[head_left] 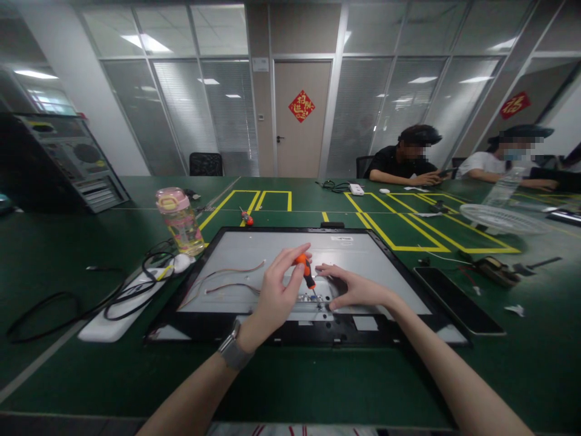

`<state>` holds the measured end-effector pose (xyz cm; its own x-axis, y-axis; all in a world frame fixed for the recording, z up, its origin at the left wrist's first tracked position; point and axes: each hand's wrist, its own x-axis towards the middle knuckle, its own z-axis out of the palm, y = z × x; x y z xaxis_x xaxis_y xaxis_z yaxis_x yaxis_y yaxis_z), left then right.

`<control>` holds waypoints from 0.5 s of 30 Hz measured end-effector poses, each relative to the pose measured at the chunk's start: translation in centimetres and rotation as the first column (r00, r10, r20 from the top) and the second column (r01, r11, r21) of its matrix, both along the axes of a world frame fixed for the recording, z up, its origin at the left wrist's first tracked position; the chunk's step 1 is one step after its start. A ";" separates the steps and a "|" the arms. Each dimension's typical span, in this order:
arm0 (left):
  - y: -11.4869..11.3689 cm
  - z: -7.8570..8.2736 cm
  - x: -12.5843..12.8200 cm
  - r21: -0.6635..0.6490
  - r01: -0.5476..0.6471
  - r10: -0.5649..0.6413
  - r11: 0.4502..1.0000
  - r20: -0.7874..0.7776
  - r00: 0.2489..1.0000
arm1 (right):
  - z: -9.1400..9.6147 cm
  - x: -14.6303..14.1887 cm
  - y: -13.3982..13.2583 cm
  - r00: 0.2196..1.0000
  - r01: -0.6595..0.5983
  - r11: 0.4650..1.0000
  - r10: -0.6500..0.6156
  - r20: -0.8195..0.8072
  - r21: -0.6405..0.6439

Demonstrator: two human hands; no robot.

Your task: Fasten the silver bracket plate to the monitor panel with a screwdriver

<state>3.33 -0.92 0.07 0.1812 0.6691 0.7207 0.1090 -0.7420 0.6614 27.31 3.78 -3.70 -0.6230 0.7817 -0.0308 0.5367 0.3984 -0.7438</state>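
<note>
A monitor panel (376,260) with a grey metal back and a black frame lies flat on the green table in front of me. My left hand (282,281), with a watch on its wrist, grips an orange-and-black screwdriver (306,270) between thumb and fingers. The screwdriver tilts, its tip down at a small circuit board (311,298) near the panel's lower edge. My right hand (351,286) is beside the tip, fingers apart, thumb low by the board. Whether its fingertips touch the metal I cannot tell. Thin loose wires (222,269) trail over the panel's left half.
Left of the panel are a white power strip (120,309) with black cables and a pink-lidded bottle (180,221). A red-handled tool (246,218) lies beyond it. At the right lies a dark flat slab (456,300). Two people (403,157) sit across the table.
</note>
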 end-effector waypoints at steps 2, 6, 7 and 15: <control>0.0 0.0 0.0 0.021 -0.033 0.033 0.999 -0.009 0.999 | 0.0 0.0 0.0 1.000 -0.005 1.000 0.005 0.001 0.000; 0.0 -0.1 0.0 0.005 -0.026 0.026 1.000 -0.011 1.000 | 0.1 0.0 0.0 1.000 -0.004 1.000 0.004 0.003 -0.002; 0.0 -0.2 0.0 -0.007 0.000 0.000 1.000 -0.008 1.000 | 0.1 -0.1 0.0 1.000 -0.003 1.000 0.003 0.002 -0.004; -0.2 0.2 0.1 0.022 0.024 -0.024 0.999 -0.025 0.999 | -0.1 0.0 0.1 1.000 -0.012 1.000 0.012 -0.008 0.010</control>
